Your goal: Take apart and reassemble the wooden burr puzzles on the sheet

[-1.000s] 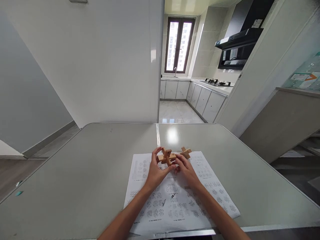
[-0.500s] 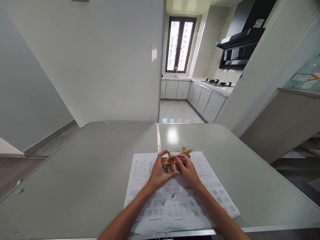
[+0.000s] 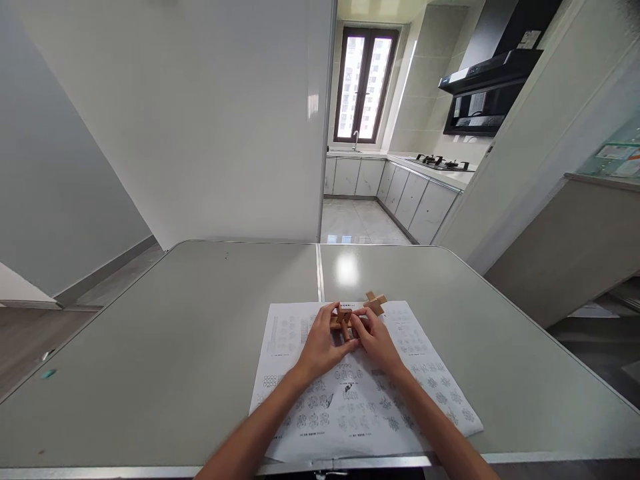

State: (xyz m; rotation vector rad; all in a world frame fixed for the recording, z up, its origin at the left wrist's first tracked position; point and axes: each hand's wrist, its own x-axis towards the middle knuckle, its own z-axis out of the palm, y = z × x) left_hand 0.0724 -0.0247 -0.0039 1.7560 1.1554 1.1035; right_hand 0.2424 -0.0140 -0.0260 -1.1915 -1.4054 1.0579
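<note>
Several interlocked wooden puzzle pieces (image 3: 343,319) are held up over a printed paper sheet (image 3: 280,400). My left hand (image 3: 320,343) is curled round their left side, with the thumb underneath and the fingers at the top. On the right, my right hand (image 3: 373,337) pinches the same pieces with thumb and fingertips. The fingers hide part of the wood, so how the pieces join is unclear. Just beyond my right hand, a second group of crossed wooden puzzle pieces (image 3: 375,302) lies at the sheet's far edge.
Diagrams cover the sheet, which lies on a grey-green table (image 3: 150,360) with a metal seam (image 3: 320,273). A small green object (image 3: 49,374) rests near the left edge. Behind stand a white wall panel (image 3: 240,133) and a kitchen with white cabinets (image 3: 370,177).
The held wooden pieces have turned slightly in my hands, and my left fingers have closed in nearer to them. The view has shifted a little.
</note>
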